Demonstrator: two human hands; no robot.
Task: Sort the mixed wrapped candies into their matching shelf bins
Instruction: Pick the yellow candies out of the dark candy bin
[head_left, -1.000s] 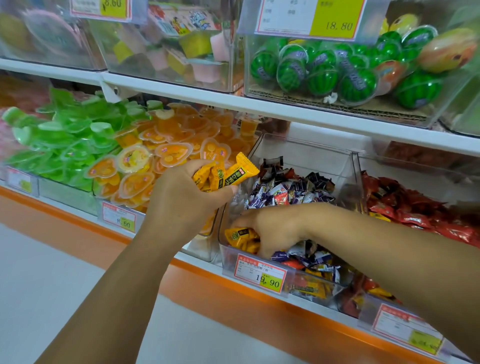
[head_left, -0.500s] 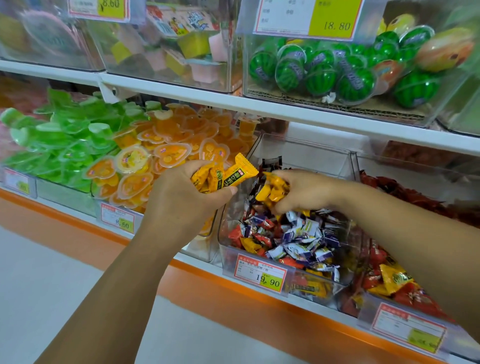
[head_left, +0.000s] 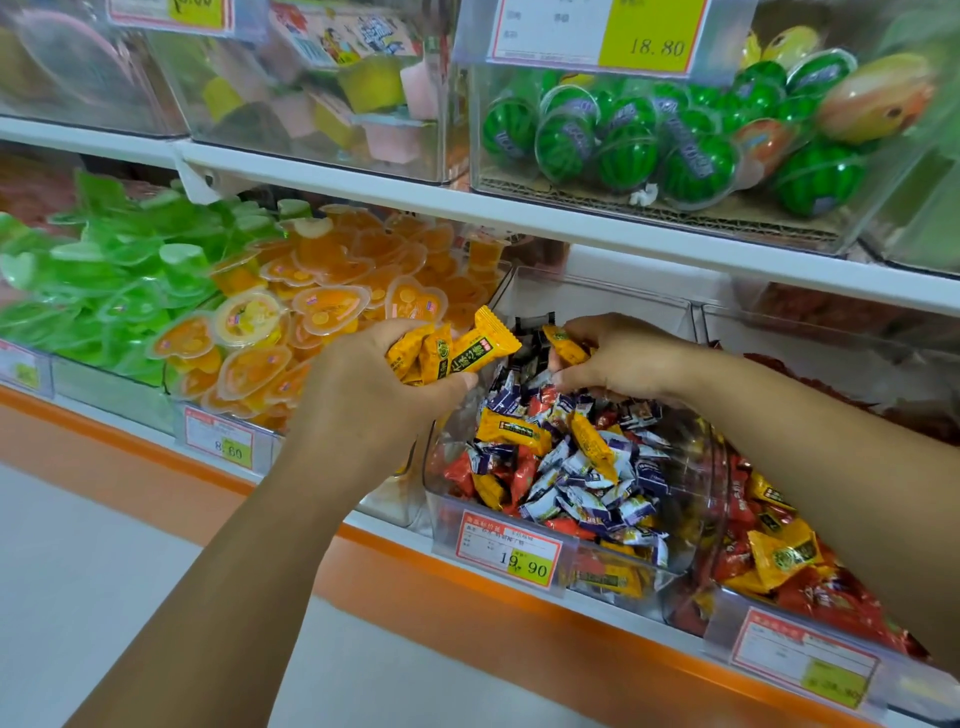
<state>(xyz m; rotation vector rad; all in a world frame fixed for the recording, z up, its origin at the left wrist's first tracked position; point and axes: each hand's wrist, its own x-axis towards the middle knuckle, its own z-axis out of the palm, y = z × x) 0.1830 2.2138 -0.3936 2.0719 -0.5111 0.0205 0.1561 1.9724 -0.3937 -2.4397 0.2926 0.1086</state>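
I am partway through the picking-out step. My left hand (head_left: 363, 395) is curled round a bunch of yellow candies (head_left: 457, 353) taken for sorting; I count at least three wrappers in it, perhaps four. My right hand (head_left: 623, 358) hovers over the back of the mixed bin (head_left: 597, 296), the clear one with the 19.90 price tag (head_left: 509, 553), and pinches one yellow candy (head_left: 566, 345). Whether more hide under its fingers I cannot tell. The two hands are near each other, not touching.

I judge the next move is to pass this one into the left bunch, which calls for loosening that grip without dropping any.

On top of the heap I count three more yellow ones among purple-and-white candies (head_left: 587, 499) and red candies (head_left: 522, 473), both too many to count. At least two yellow strays (head_left: 784, 553) lie in the red bin (head_left: 831, 325) just to the right.
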